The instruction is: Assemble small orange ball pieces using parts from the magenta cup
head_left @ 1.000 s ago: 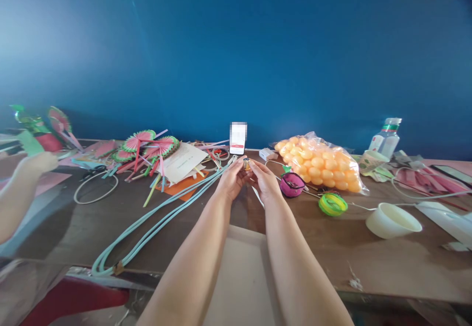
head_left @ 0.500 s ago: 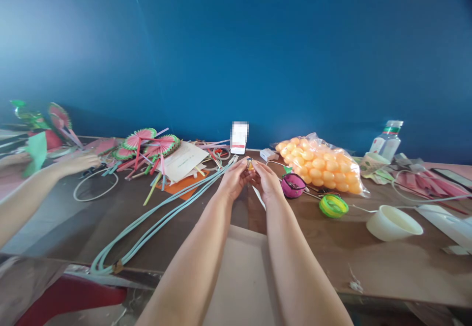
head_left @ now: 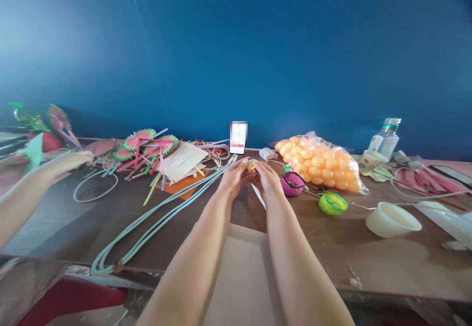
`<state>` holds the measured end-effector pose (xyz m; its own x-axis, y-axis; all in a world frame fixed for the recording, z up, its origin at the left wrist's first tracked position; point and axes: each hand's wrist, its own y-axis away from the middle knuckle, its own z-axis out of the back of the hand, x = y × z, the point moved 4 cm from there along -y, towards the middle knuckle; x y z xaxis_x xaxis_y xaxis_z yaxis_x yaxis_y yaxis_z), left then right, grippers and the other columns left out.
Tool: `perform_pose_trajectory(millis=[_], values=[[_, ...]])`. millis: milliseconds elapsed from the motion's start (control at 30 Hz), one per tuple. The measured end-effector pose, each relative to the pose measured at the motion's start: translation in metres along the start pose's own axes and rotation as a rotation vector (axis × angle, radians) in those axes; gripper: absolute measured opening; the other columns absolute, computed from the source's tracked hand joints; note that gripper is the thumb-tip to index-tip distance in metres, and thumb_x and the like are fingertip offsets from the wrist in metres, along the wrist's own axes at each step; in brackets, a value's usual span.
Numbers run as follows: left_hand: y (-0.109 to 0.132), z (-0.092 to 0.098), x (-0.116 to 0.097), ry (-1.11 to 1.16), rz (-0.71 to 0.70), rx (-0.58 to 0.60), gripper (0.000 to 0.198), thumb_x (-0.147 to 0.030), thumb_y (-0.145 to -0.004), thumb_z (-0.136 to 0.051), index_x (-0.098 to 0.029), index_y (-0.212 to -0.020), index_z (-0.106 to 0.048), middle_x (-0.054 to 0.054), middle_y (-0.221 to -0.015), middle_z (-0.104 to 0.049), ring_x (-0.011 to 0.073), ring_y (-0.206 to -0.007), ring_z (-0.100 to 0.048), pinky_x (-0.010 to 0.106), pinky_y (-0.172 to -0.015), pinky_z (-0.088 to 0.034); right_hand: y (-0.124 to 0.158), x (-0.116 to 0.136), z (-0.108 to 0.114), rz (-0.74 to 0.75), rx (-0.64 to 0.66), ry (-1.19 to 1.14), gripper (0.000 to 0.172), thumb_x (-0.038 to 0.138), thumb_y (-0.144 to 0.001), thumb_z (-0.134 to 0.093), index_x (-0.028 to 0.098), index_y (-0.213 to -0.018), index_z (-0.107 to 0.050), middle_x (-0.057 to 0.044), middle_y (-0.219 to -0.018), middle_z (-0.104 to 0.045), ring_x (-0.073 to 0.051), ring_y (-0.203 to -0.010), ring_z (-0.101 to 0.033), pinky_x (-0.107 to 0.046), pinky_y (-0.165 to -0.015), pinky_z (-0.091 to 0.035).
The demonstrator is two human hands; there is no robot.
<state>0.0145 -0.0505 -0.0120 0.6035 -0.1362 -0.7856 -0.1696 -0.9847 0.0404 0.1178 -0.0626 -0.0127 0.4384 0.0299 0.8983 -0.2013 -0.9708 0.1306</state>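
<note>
My left hand (head_left: pixel 232 177) and my right hand (head_left: pixel 268 178) meet over the table, fingertips closed on one small yellow-and-dark piece (head_left: pixel 250 164). Its exact kind is too small to make out, and the fingers cover part of it. Just behind the hands a phone (head_left: pixel 238 139) stands upright with its screen lit. Close to the right hand sits a purple pouch-like container (head_left: pixel 292 184) with small things inside. A yellow-green round dish (head_left: pixel 333 203) lies further right. Under the right hand, a white strip (head_left: pixel 258 194) is partly hidden.
Pale blue tubing (head_left: pixel 162 209) loops across the left of the table. Pink-green paper fans (head_left: pixel 162 145) and papers (head_left: pixel 184 161) are behind it. A bag of orange balls (head_left: pixel 320 163), a cream bowl (head_left: pixel 393 220) and a bottle (head_left: pixel 385 139) stand right. Another person's hand (head_left: pixel 75 159) works at far left.
My hands stay in place around the small piece. At the left, the other person's arm has shifted slightly leftward. The camera view has moved very little.
</note>
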Motion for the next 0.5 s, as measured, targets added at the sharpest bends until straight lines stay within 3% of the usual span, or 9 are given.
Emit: perform_pose_trajectory(millis=[500], values=[[0.0000,-0.0008,-0.0015,0.017,0.008,-0.011,0.024,-0.027,-0.084,-0.068,-0.011,-0.101,-0.069,0.007,-0.079,-0.068,0.0107,-0.061,-0.064,0.021,-0.061,-0.054,0.0010,-0.0006,-0.0018,-0.013,0.001,-0.012,0.033,0.046,-0.062,-0.080,0.021,-0.079,-0.068,0.002,-0.067,-0.064,-0.011,-0.059,-0.056,-0.024,-0.056,-0.048]])
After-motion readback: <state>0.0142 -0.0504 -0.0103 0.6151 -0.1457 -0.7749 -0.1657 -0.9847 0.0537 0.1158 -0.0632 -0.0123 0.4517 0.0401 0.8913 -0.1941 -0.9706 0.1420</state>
